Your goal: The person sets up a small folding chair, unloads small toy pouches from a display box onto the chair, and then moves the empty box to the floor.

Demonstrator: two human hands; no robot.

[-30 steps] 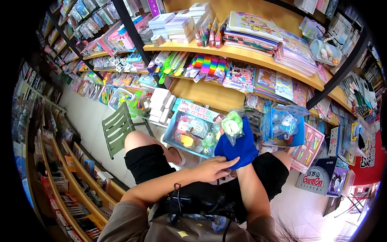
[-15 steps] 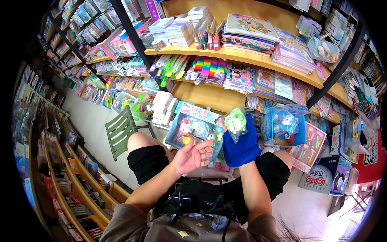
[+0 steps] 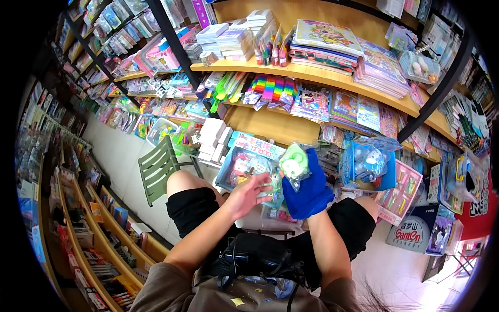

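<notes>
Gripping bagged green toy (image 3: 294,162) by its edge, R hand (image 3: 306,191) in blue cloth (image 3: 315,170) holds solo; L hand (image 3: 248,195), now off cloth, is free, half-open nearby.

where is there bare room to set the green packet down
Bare shelf board shows below the rainbow packs and beyond the toy box; the green packet would probably fit. Bare floor shows between the green chair and the lower book racks. It is crowded along the upper shelf and around the blue box.

Right hand (image 3: 306,188) mostly hidden inside the blue cloth (image 3: 311,198)
</notes>
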